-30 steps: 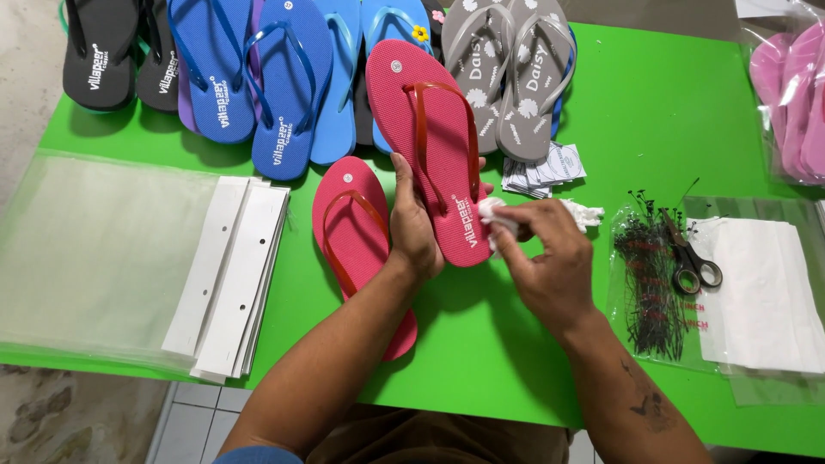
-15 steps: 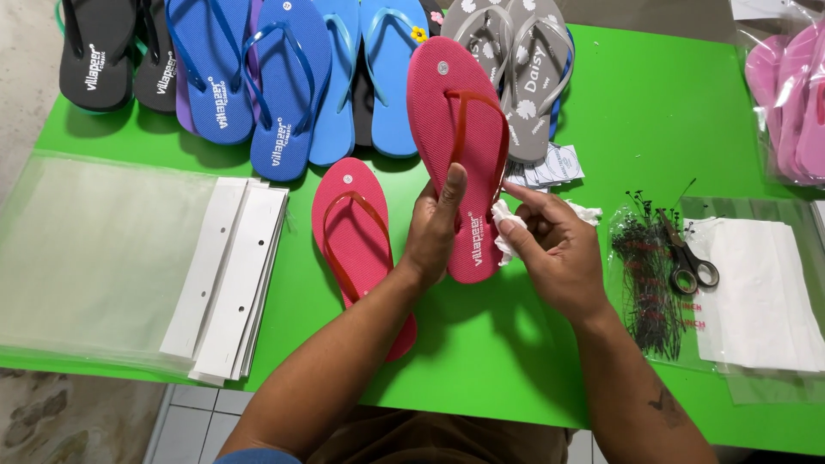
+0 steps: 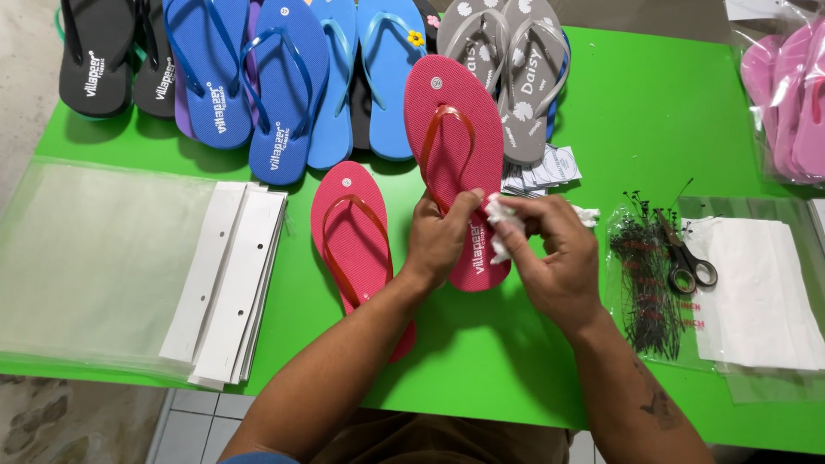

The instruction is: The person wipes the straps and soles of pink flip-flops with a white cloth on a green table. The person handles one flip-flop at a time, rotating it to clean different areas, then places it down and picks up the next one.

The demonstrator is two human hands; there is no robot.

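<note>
Red flip-flop (image 3: 455, 146) held tilted, long axis running away from the grip, heel end pinched in left hand (image 3: 440, 241), right hand (image 3: 550, 258) just beside it clutching white crumpled cloth (image 3: 503, 225) against the heel, second red flip-flop (image 3: 357, 236) flat on green table (image 3: 653, 129) left of both.

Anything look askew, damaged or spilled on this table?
Nothing looks damaged or spilled. The left hand holds a red flip-flop while the right hand presses a white cloth to it. Its mate lies flat beside it; scissors rest on a bag of black ties.
</note>
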